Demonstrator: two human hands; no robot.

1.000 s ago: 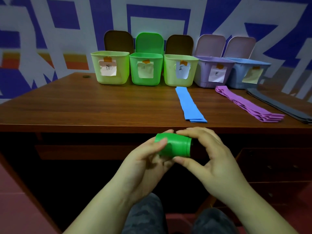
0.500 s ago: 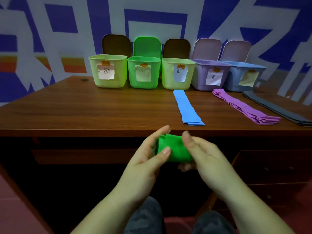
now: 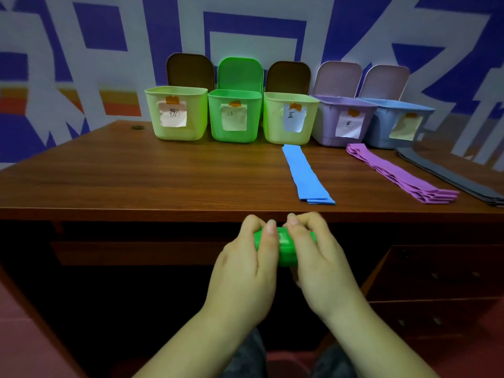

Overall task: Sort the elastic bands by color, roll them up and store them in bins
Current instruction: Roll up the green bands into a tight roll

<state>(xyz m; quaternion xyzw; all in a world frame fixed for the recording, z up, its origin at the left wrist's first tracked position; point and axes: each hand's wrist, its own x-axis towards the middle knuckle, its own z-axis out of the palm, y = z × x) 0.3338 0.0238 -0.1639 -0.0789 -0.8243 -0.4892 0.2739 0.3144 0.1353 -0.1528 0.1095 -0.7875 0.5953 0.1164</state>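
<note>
Both hands grip a rolled green elastic band (image 3: 286,248) just below the desk's front edge. My left hand (image 3: 245,266) covers its left end and my right hand (image 3: 319,263) its right end, fingers curled over the top. On the desk lie folded blue bands (image 3: 305,173), purple bands (image 3: 401,173) and dark grey bands (image 3: 450,173). Five open labelled bins stand in a row at the back: a yellow-green bin (image 3: 177,126), a green bin (image 3: 234,135), another yellow-green bin (image 3: 275,126), a purple bin (image 3: 327,126) and a blue bin (image 3: 381,129).
The wooden desk (image 3: 136,181) has a front edge right above my hands and drawers (image 3: 436,282) at the lower right. The bins' lids lean against the patterned blue and white wall. My knees show at the bottom.
My hands have turned over the green roll and closed tighter on it; the fingers now cover most of it. The view has tilted slightly downward.
</note>
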